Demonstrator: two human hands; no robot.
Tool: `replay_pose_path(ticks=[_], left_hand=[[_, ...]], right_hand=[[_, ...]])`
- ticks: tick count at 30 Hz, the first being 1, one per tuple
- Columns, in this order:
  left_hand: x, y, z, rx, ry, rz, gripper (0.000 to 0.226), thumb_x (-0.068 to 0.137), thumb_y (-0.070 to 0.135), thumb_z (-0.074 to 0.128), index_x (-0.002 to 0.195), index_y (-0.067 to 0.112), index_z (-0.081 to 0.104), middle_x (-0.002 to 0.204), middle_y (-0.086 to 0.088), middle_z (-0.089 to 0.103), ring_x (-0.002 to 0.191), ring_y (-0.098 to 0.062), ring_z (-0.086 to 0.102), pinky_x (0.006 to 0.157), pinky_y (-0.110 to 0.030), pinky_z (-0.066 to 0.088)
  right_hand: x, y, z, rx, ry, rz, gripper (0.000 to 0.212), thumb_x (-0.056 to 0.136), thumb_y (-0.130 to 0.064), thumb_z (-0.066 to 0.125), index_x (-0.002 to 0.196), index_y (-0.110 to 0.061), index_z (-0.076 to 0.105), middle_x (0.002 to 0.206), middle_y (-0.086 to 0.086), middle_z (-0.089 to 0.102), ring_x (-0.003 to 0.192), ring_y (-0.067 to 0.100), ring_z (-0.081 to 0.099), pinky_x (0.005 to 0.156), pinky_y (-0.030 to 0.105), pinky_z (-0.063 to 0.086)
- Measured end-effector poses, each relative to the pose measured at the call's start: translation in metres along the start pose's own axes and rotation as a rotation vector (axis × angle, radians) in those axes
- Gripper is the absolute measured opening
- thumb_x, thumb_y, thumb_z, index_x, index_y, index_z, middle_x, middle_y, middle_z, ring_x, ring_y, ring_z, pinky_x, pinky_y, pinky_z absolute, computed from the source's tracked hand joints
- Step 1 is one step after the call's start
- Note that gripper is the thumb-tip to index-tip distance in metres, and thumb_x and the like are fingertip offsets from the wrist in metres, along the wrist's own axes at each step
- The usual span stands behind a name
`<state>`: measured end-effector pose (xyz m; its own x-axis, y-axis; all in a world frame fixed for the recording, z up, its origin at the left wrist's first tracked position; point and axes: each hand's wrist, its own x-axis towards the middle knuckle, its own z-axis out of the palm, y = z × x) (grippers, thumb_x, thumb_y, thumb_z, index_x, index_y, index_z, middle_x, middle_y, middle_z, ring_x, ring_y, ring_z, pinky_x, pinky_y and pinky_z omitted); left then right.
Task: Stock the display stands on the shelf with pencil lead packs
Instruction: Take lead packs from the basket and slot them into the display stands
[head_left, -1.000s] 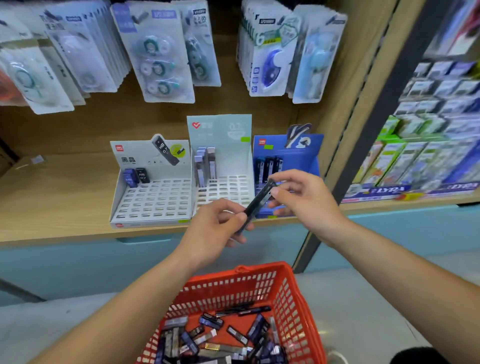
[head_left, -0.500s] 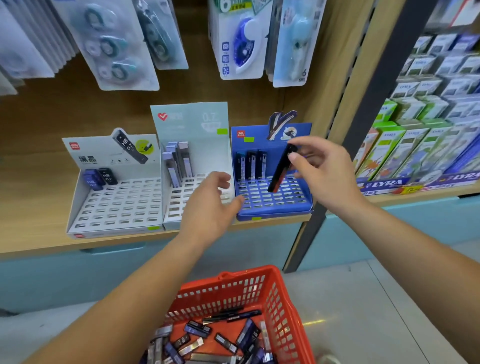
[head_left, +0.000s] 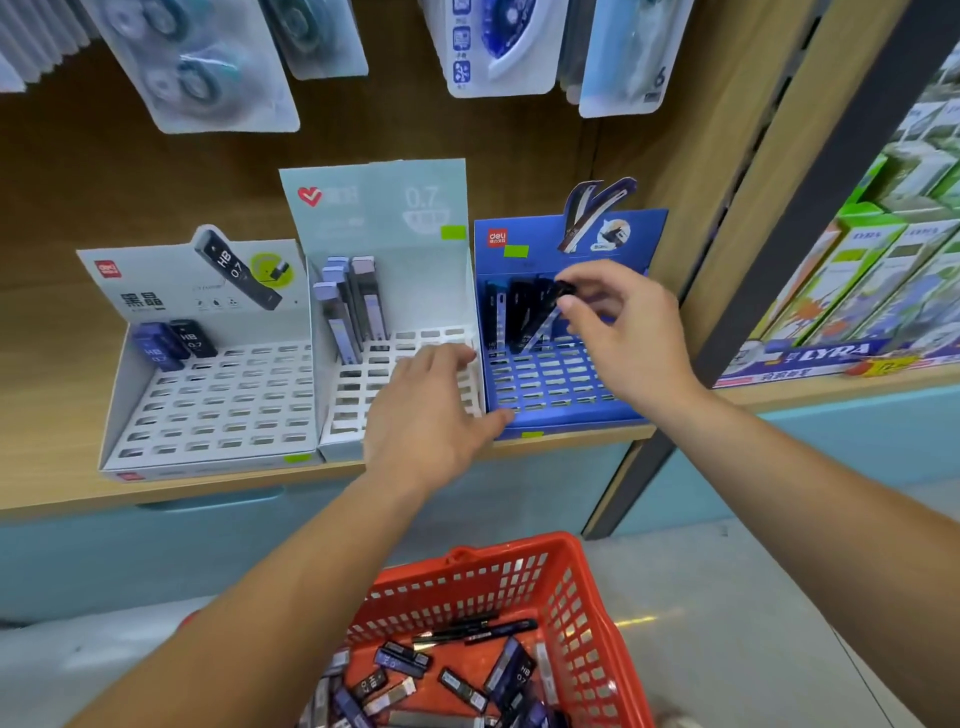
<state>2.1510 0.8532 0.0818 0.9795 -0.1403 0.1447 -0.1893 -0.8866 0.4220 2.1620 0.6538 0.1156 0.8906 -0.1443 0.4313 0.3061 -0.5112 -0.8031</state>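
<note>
R hand (head_left: 618, 332) pinching a lead pack (head_left: 543, 319) into blue stand (head_left: 540, 231), L hand (head_left: 431, 410) spread. Slots (head_left: 545, 387) mostly empty, basket (head_left: 519, 548) w/ tons left tbh.

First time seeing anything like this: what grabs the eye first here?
The right hand pinches a dark lead pack at the back row of the blue display stand, at the right end of the wooden shelf. The left hand lies open over the front of the pale middle stand. Below, a bright red basket holds a jumble of loose lead packs.
</note>
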Motion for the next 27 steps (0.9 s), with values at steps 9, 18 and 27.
replay_pose_path(ticks=[9,18,27], left_hand=[[0.000,0.000,0.000,-0.002,-0.007,0.017,0.072,0.081,0.061,0.072,0.141,0.031,0.045,0.139,0.016,0.051,0.130,-0.012,0.044,0.099,-0.035,0.043],[0.001,-0.002,0.001,-0.009,-0.008,0.018,0.072,0.081,0.062,0.072,0.140,0.032,0.044,0.139,0.016,0.051,0.130,-0.010,0.043,0.099,-0.034,0.043],[0.000,-0.002,0.003,-0.010,0.001,0.021,0.071,0.081,0.062,0.071,0.141,0.032,0.044,0.140,0.015,0.049,0.132,-0.011,0.042,0.100,-0.033,0.043]], right_hand=[[0.009,0.000,-0.006,-0.208,-0.060,-0.117,0.021,0.095,-0.012,0.066,0.114,-0.020,0.072,0.091,-0.020,0.066,0.086,-0.003,0.065,0.078,0.008,0.048],[0.020,0.002,0.006,-0.357,-0.136,-0.177,0.024,0.096,-0.015,0.066,0.119,-0.019,0.070,0.095,-0.012,0.064,0.085,0.007,0.064,0.086,0.024,0.055],[0.014,0.011,0.012,-0.363,-0.095,-0.264,0.027,0.098,-0.012,0.061,0.124,-0.019,0.067,0.110,-0.001,0.070,0.093,0.013,0.066,0.088,0.038,0.058]])
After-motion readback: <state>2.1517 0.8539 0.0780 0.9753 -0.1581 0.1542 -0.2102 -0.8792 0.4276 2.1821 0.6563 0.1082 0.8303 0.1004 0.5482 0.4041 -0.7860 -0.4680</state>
